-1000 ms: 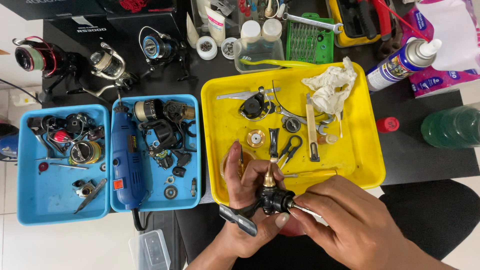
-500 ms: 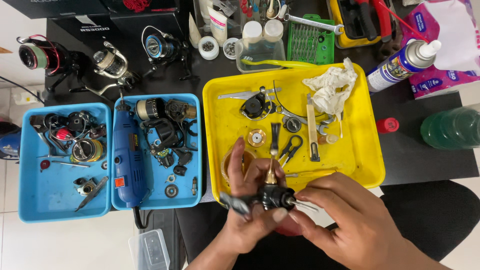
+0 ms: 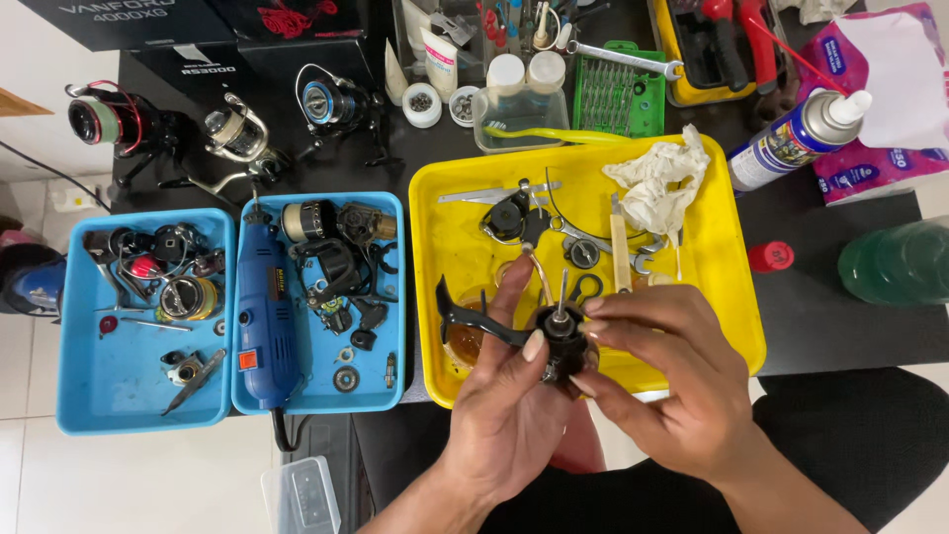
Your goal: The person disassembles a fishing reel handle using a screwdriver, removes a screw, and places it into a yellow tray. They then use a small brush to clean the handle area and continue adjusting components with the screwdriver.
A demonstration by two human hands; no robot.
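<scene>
**Reel body held over yellow tray's near edge**

Reel body (image 3: 563, 341), black and partly stripped, sits between both hands above the near edge of the yellow tray (image 3: 736, 297), close to the person's lap. Its thin metal shaft (image 3: 561, 292) points up and away from the person, roughly along the body's long axis, while a black handle arm (image 3: 470, 318) juts out to the left, ending over the tray's near left corner.

The left hand (image 3: 504, 415) cups the body from below and the left, fingers curled closed around it with the thumb laid up along its side. The right hand (image 3: 667, 396) closes on it from the right, fingertips (image 3: 591, 326) pressed to the top and flank of the body; little gap shows between the two hands.

Open tray floor lies just left of and beyond the handle arm. Farther up the tray lie loose reel parts (image 3: 514, 213), a pair of tools and a crumpled white rag (image 3: 657, 183). To the left, well apart from the hands, two blue trays (image 3: 79, 396) stand side by side on the table's edge, the nearer one holding a blue rotary tool (image 3: 267, 316). A spray can (image 3: 796, 138) lies right of the yellow tray, and a green bottle (image 3: 900, 262) rests near the right edge.
</scene>
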